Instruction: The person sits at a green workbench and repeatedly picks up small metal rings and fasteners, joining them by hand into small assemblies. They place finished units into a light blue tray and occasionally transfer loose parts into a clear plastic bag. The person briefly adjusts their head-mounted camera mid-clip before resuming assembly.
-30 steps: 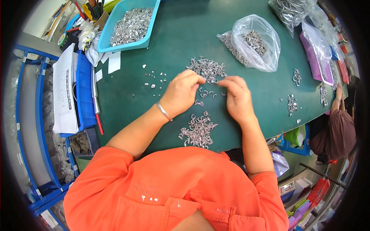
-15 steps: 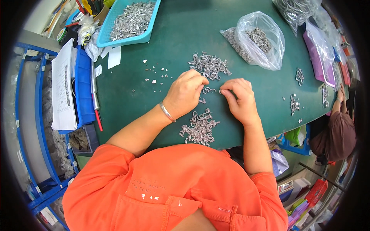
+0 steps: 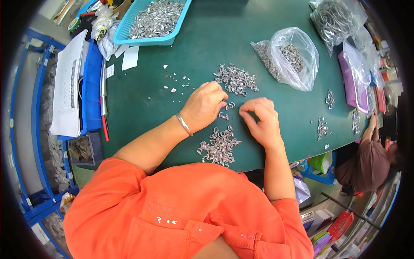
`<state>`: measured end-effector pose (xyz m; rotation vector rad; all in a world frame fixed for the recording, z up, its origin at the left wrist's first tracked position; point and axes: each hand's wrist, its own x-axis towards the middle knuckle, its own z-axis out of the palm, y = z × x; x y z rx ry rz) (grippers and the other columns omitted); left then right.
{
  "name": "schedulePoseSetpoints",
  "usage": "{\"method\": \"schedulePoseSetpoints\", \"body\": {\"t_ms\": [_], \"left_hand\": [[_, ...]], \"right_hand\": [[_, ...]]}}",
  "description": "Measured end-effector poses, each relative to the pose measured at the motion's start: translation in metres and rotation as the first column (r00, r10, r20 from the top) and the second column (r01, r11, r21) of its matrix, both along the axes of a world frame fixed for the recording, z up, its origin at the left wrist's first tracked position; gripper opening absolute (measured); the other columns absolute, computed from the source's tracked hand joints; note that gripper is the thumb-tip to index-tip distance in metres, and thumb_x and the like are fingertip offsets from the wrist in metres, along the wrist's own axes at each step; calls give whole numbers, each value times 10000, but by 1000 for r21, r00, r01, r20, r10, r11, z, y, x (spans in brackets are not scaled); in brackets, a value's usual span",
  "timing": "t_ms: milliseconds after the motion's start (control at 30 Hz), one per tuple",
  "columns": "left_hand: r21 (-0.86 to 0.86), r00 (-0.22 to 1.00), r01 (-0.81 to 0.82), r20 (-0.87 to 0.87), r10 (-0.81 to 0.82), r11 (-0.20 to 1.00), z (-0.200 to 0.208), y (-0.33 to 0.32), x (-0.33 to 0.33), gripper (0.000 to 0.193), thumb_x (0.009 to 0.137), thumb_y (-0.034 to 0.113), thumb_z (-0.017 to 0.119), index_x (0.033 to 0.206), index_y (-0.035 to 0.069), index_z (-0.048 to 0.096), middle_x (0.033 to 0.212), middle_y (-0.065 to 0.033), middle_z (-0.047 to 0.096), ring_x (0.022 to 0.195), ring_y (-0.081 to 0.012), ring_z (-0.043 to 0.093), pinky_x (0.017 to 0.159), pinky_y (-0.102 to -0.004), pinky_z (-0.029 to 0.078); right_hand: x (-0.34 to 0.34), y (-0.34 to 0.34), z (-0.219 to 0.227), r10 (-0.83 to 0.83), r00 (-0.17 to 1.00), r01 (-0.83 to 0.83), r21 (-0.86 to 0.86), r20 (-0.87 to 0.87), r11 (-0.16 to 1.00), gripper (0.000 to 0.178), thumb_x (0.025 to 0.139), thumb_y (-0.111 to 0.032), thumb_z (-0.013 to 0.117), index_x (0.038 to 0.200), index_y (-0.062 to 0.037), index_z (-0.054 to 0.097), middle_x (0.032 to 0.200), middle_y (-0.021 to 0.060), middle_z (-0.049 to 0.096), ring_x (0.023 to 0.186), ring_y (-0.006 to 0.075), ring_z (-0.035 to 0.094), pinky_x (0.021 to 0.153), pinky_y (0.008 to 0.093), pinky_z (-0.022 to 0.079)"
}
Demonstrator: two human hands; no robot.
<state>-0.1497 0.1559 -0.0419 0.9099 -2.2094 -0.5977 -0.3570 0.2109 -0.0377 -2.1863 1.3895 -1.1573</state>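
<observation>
Pinching small metal clips (image 3: 227, 105) with curled fingers, left hand (image 3: 203, 105) and right hand (image 3: 260, 121) work the green table (image 3: 146, 116)

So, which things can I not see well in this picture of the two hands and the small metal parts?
- Head view: what the left hand pinches; its curled fingers hide it.
- Head view: whether the right hand holds a part; fingertips fold under.
- Head view: the exact shape of single pieces in the far pile and near pile; too small.
- Head view: the blue tray is cut by the top edge.
</observation>
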Motion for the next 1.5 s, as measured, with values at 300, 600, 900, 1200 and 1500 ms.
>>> {"method": "schedulePoseSetpoints", "body": {"t_ms": [300, 600, 900, 1200, 1500], "left_hand": [[220, 967, -37, -238, 91, 975, 3, -5, 5, 96, 815, -5, 680, 901, 13, 641, 848, -103, 607, 749, -262, 625, 674, -334, 509], [112, 977, 75, -209, -50, 991, -5, -1, 6, 120, 784, 8, 710, 900, 16, 679, 868, -98, 590, 748, -255, 606, 676, -343, 512], [60, 996, 84, -26, -82, 995, -16, 6, 2, 99, 776, 30, 706, 851, 36, 641, 851, -101, 571, 819, -308, 595, 723, -405, 502], [129, 989, 51, -141, -33, 990, -13, 1, 2, 91, 733, -15, 648, 808, 34, 634, 790, -103, 578, 713, -280, 611, 645, -377, 514], [570, 862, 447, -68, -503, 689, 42, -12, 32, 91, 756, 46, 663, 828, 9, 702, 779, -96, 696, 705, -196, 679, 647, -309, 534]], "right_hand": [[19, -7, 8, -94, 955, 91, -24, -283, 996, 174, 747, -65, 737, 905, -118, 687, 912, 1, 639, 921, 218, 574, 851, 388, 376], [15, -3, 2, -107, 968, 102, -32, -228, 994, 224, 742, -68, 739, 955, -113, 682, 930, 9, 640, 918, 222, 578, 857, 382, 359], [8, 0, 9, -172, 973, 168, -40, -155, 985, 129, 790, -11, 686, 897, -83, 691, 903, 57, 676, 862, 244, 610, 828, 362, 410], [13, 3, 16, -60, 958, 67, 15, -282, 998, 191, 751, 10, 699, 916, -85, 707, 860, 44, 652, 824, 246, 588, 799, 359, 400], [-11, 14, 24, 175, 984, -176, 244, 24, 954, 146, 738, 16, 720, 853, -72, 705, 859, 57, 676, 832, 254, 614, 805, 367, 424]]}}
